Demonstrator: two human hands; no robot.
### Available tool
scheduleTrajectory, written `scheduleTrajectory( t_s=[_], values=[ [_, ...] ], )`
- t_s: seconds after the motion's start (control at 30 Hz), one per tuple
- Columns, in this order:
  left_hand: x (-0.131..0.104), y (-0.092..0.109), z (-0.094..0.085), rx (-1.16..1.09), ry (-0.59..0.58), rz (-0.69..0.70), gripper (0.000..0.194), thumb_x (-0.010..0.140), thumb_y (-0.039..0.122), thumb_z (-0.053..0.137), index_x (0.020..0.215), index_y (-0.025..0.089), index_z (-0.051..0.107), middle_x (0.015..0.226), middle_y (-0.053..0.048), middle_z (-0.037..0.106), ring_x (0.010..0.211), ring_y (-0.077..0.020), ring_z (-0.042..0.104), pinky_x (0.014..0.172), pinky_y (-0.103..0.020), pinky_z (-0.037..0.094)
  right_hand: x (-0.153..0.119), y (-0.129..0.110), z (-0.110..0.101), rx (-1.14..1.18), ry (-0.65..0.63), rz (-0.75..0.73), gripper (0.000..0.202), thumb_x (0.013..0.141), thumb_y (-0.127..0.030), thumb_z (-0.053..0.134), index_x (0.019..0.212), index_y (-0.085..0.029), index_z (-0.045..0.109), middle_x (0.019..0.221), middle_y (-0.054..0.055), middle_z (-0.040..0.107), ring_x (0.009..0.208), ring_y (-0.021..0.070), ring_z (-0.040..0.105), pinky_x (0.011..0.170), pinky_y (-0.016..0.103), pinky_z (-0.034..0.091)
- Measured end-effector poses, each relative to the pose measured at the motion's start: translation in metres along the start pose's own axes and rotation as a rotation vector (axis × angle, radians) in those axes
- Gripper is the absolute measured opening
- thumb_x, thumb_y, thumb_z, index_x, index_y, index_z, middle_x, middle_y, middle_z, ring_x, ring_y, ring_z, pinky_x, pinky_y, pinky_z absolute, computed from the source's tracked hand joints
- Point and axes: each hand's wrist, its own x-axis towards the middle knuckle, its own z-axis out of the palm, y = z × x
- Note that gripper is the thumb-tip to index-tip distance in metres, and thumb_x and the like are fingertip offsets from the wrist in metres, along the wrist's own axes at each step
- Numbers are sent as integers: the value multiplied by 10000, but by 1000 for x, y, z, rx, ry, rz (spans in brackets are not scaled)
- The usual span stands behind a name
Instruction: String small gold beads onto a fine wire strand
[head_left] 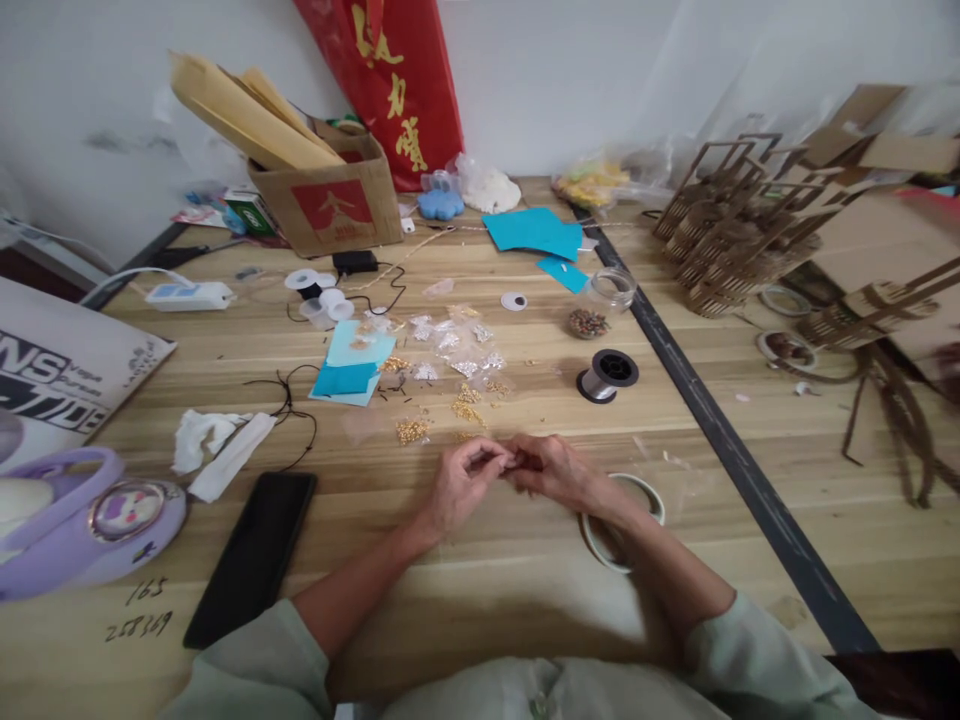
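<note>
My left hand (466, 485) and my right hand (549, 470) meet fingertip to fingertip above the wooden table (465, 610). Both are pinched closed, and whatever lies between the fingers is too small to make out. Just beyond them are piles of gold beads (412, 431) and small bags of silvery pieces (457, 345). A spool of thin wire (606, 377) stands beyond my right hand. Under my right forearm lies a pale ring-shaped roll (598, 550), partly covered by the arm. Farther back, a clear jar (611, 290) lies tilted near multicoloured beads (588, 323).
A black phone (251, 560) and a purple object (97, 520) lie at the left. Blue sheets (349, 365) sit left of the beads. A cardboard box (337, 205) stands behind; bamboo baskets (727, 250) stand at the right, past a dark strip (720, 430).
</note>
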Motion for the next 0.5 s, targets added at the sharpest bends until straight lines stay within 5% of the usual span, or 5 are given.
scheduleTrajectory(
  t_s=[0.5],
  values=[
    [3,-13,0,271,-119,294,88,785,128,555,756,163,630,801,-61,672,765,-158,619,722,-270,481,-8,-1,-27,-192,-37,-61,148,835,-289,530,784,-171,602,648,-3,570,574,113,471,556,226,338]
  ],
)
